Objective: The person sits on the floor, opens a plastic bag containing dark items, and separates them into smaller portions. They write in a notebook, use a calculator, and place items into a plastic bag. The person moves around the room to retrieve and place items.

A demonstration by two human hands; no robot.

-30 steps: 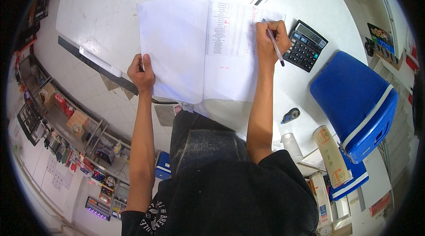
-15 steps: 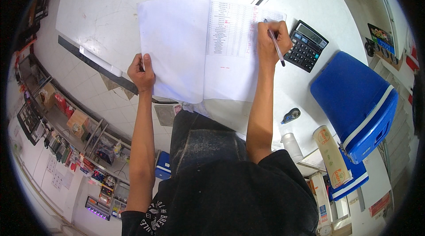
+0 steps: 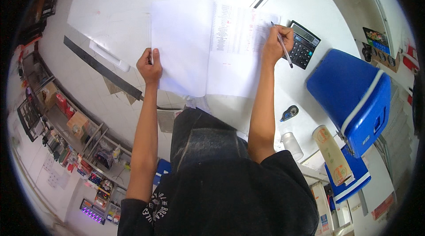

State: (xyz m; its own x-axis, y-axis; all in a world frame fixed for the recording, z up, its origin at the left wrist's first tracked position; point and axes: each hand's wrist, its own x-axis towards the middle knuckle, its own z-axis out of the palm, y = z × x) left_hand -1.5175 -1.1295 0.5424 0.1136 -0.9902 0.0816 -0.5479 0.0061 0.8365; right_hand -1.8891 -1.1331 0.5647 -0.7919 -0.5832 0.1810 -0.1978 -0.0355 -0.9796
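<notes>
A spread of white paper (image 3: 180,45) lies on the table, its left page blank and its right page (image 3: 232,74) bearing a printed table with red marks. My left hand (image 3: 149,67) is closed on the left edge of the paper, thumb on top. On the other side, my right hand (image 3: 275,46) grips a clear-barrelled pen (image 3: 285,50), its end slanting out past the hand toward me. That hand rests by the right page's edge, partly covering it. Just right of it sits a black calculator (image 3: 304,44), its corner overlapped by the hand.
A correction tape (image 3: 290,113) and a translucent bottle (image 3: 292,145) lie on the table (image 3: 110,12) near my right arm. Beyond them are a blue cooler box (image 3: 343,87) and a long printed carton (image 3: 330,149). Cluttered shelves (image 3: 84,143) stand at the far left.
My left hand has shifted right and slightly away from me with the paper's left edge. My right hand has moved a little right off the printed rows, the pen still in it. The view shifted slightly.
</notes>
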